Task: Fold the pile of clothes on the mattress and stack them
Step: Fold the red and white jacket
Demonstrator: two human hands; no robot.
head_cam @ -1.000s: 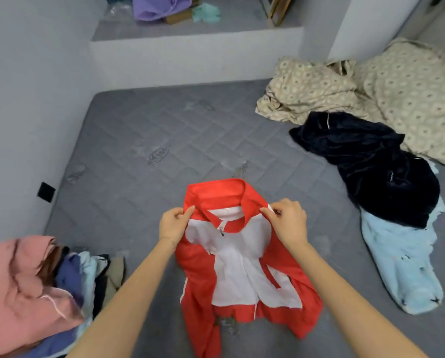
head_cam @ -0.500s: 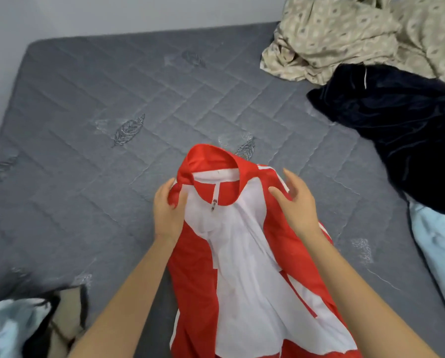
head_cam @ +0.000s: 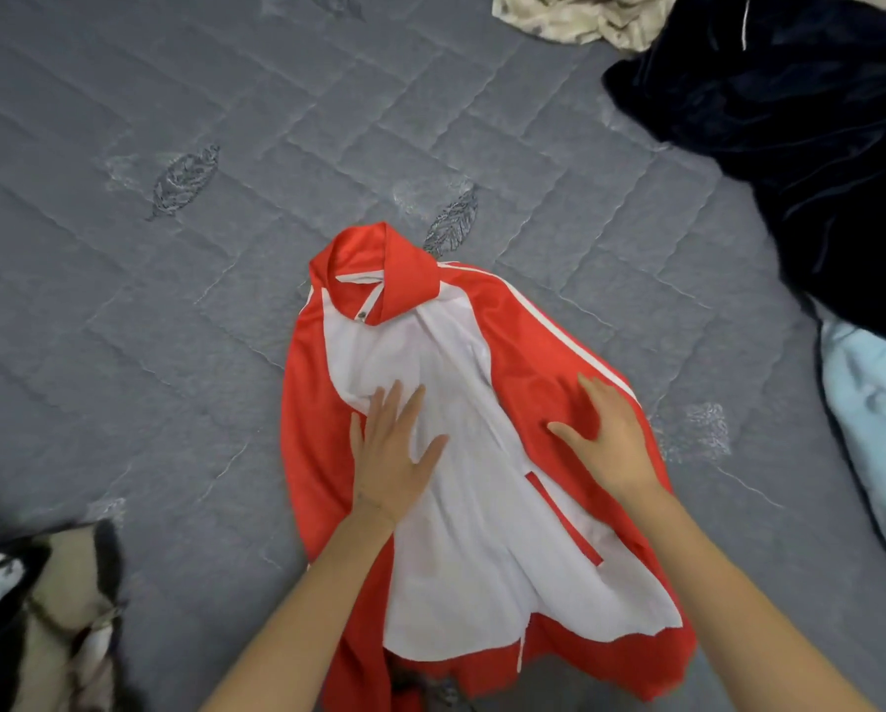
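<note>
A red and white zip jacket (head_cam: 482, 506) lies front-up on the grey quilted mattress (head_cam: 225, 249), collar pointing away from me. My left hand (head_cam: 392, 449) presses flat on the white front panel, fingers spread. On the red shoulder and sleeve part my right hand (head_cam: 610, 439) lies flat with straight fingers. Neither hand holds any cloth.
A dark navy velvet garment (head_cam: 790, 146) is heaped at the upper right, a pale blue garment (head_cam: 872, 429) below it, and beige patterned bedding (head_cam: 574, 18) at the top edge. Mixed clothes (head_cam: 40, 608) lie at the lower left corner.
The jacket, held up by its collar before, now lies on the mattress. Both hands let go of the collar and moved down to press flat on its front. The camera tilted downward.
</note>
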